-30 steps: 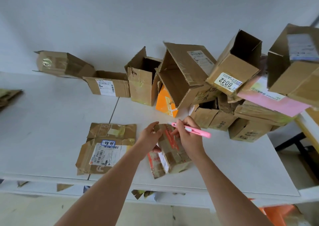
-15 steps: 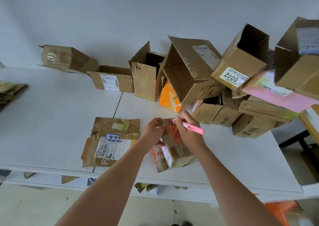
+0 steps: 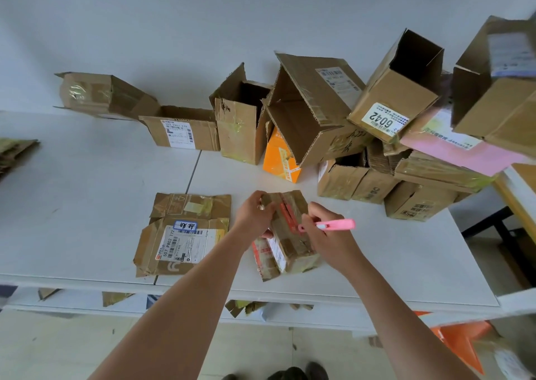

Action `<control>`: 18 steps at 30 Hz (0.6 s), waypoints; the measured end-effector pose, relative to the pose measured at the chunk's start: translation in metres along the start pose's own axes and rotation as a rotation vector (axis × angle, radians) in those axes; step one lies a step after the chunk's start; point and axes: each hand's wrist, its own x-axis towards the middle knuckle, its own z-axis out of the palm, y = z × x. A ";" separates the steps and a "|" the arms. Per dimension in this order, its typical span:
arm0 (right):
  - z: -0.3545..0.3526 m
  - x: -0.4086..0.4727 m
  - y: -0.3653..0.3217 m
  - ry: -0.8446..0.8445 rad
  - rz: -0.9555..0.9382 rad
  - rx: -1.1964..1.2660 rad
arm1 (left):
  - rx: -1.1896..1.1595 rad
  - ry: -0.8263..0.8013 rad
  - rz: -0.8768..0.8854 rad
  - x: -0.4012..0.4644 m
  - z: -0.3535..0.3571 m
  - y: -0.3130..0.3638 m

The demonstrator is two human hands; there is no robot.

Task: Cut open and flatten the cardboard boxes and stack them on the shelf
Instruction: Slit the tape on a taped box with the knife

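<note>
- A small brown cardboard box [image 3: 290, 234], wrapped in clear tape with a red strip along its top seam and a white label on its near-left side, stands on the white tabletop [image 3: 391, 263] near the front edge, between the two hands.
- Its cardboard is creased and scuffed; a torn flap with red print sticks out at its lower left corner.
- The left hand [image 3: 253, 215] grips the box's far-left top corner, fingers curled over the edge.
- The right hand [image 3: 327, 234] holds a slim pink utility knife [image 3: 330, 225] like a pen, fingers wrapped round it, the tip end meeting the red strip on the box top.
- Just left of the box lies a flattened brown cardboard box [image 3: 182, 234] with a white shipping label and a small blue-bordered sticker, flat on the tabletop.
- Along the back of the tabletop stands a row of open brown cardboard boxes [image 3: 240, 130]; an orange carton [image 3: 278, 159] sits tucked under a tilted one.
- On the right is a heap of boxes, one with a white label reading 6042 [image 3: 385, 121] above a pink flat parcel [image 3: 452, 150].
</note>
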 end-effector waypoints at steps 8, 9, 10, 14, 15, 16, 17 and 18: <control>-0.007 -0.061 -0.003 0.047 -0.034 0.081 | 0.078 0.038 0.019 -0.003 0.003 0.001; -0.006 -0.065 -0.004 0.072 -0.050 0.083 | 0.080 0.040 0.019 -0.005 0.004 0.002; -0.006 -0.069 -0.006 0.100 -0.062 0.092 | 0.088 0.044 0.020 -0.006 0.004 0.003; -0.004 -0.084 -0.005 0.285 -0.017 0.210 | 0.150 0.074 0.009 -0.010 0.005 0.005; -0.005 -0.088 -0.003 0.390 0.019 0.299 | 0.154 0.101 -0.005 -0.011 0.005 0.005; -0.007 -0.090 0.000 0.514 0.059 0.402 | 0.160 0.136 -0.020 -0.012 0.004 0.005; -0.009 -0.092 0.005 0.627 0.093 0.487 | 0.180 0.173 -0.027 -0.013 0.002 0.004; -0.011 -0.092 0.010 0.708 0.119 0.537 | 0.233 0.200 -0.020 -0.014 -0.001 0.003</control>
